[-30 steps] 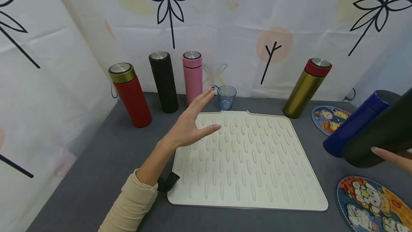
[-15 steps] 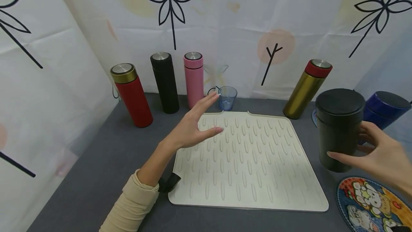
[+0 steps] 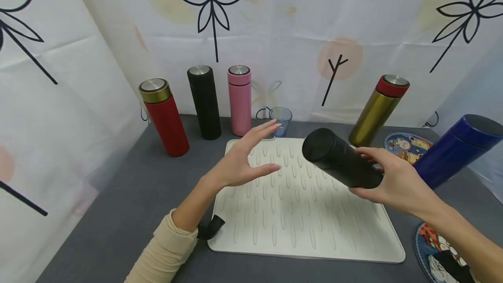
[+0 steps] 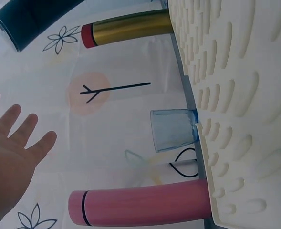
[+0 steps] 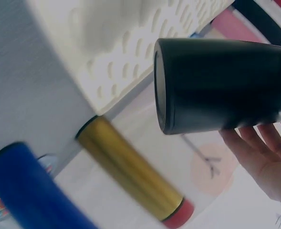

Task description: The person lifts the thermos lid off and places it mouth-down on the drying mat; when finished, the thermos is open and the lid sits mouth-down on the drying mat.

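Observation:
My right hand [image 3: 393, 182] grips a dark green-black tumbler [image 3: 339, 160] near its base, tilted with its lid toward the left, above the right part of a cream ribbed drying mat [image 3: 291, 226]. In the right wrist view the fingers curl round the tumbler [image 5: 216, 86]. My left hand [image 3: 245, 160] hovers over the mat's left side with fingers stretched out and thumb apart, holding nothing. A small blue glass [image 3: 281, 121] stands just behind it, partly hidden by the fingertips. In the left wrist view the glass [image 4: 174, 130] stands beyond the mat's edge.
Along the back stand a red bottle [image 3: 167, 121], a black bottle [image 3: 205, 104], a pink bottle [image 3: 240, 104] and a gold bottle [image 3: 373, 115] with a red lid. At right are a blue bottle [image 3: 456, 152] and two cartoon-print mats, one the small round mat [image 3: 406, 143].
The tumbler came from the right edge in my right hand, moved left over the drying mat and tipped its lid leftward. My left hand stays in nearly the same place.

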Action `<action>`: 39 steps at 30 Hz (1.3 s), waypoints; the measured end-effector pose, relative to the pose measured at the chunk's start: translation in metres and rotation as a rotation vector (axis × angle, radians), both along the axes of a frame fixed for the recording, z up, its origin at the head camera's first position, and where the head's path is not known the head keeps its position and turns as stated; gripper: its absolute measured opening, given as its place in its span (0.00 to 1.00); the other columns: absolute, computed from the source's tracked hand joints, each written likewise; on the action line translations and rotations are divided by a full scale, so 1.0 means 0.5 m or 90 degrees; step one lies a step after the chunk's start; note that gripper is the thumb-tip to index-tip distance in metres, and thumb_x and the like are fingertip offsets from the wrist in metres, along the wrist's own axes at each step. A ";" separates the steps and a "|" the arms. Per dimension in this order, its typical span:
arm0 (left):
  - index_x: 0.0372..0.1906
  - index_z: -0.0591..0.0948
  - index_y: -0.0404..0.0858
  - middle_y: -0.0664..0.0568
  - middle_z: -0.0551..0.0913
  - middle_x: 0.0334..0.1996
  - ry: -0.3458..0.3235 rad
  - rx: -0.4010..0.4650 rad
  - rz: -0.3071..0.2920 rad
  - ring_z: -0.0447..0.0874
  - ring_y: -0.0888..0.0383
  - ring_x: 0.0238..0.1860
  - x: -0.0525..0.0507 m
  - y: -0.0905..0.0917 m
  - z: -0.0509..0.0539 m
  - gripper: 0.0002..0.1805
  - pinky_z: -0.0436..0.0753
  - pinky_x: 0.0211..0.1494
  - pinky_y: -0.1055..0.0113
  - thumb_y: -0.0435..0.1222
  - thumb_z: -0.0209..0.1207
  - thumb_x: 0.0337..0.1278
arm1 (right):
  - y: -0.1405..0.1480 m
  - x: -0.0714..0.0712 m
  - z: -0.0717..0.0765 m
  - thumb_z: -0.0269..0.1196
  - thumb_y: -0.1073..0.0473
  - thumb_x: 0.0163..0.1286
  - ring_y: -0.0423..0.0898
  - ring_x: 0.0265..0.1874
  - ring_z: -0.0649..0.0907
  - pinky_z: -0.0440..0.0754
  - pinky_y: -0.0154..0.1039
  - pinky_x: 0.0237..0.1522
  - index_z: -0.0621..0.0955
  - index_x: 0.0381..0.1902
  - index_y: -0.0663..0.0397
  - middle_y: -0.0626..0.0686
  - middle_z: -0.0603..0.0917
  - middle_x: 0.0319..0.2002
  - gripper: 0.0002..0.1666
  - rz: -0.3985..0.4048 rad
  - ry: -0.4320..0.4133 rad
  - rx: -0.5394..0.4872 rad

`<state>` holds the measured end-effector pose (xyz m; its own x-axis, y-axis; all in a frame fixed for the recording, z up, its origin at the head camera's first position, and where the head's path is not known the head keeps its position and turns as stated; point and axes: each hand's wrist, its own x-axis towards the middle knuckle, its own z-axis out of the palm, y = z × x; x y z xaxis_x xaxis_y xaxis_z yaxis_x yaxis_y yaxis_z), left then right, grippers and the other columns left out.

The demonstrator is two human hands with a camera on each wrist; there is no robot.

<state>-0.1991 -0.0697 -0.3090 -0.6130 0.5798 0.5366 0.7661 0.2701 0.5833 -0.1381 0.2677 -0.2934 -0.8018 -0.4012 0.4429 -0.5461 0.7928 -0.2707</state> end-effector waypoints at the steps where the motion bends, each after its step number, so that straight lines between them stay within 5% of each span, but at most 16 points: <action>1: 0.71 0.62 0.39 0.53 0.57 0.72 0.010 0.006 -0.012 0.53 0.60 0.71 0.002 0.003 0.000 0.43 0.66 0.65 0.50 0.39 0.69 0.50 | -0.010 -0.001 -0.001 0.82 0.60 0.31 0.55 0.38 0.81 0.82 0.52 0.34 0.74 0.55 0.63 0.60 0.79 0.44 0.49 0.005 -0.001 0.007; 9: 0.68 0.66 0.36 0.50 0.62 0.70 0.053 0.037 -0.091 0.57 0.58 0.69 0.016 0.020 0.004 0.45 0.66 0.66 0.59 0.37 0.74 0.42 | -0.064 -0.013 -0.010 0.82 0.59 0.32 0.54 0.37 0.81 0.83 0.53 0.34 0.76 0.54 0.57 0.58 0.79 0.45 0.47 0.027 -0.012 0.052; 19: 0.58 0.76 0.33 0.43 0.69 0.63 0.055 0.033 -0.168 0.64 0.55 0.66 0.013 0.020 -0.001 0.33 0.73 0.59 0.66 0.29 0.74 0.40 | -0.091 -0.020 -0.016 0.82 0.56 0.36 0.57 0.38 0.82 0.82 0.55 0.36 0.76 0.56 0.56 0.58 0.79 0.45 0.46 0.037 -0.052 0.072; 39: 0.55 0.80 0.34 0.44 0.75 0.57 0.039 0.037 -0.130 0.68 0.58 0.62 0.020 0.026 -0.001 0.33 0.74 0.58 0.68 0.30 0.76 0.35 | -0.096 -0.019 -0.032 0.81 0.59 0.35 0.58 0.39 0.82 0.82 0.56 0.37 0.76 0.57 0.58 0.60 0.79 0.43 0.47 0.025 -0.050 0.074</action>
<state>-0.1893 -0.0566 -0.3097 -0.4510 0.6559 0.6053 0.8359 0.0726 0.5441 -0.1476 0.2197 -0.3093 -0.8147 -0.4785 0.3276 -0.5585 0.7995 -0.2211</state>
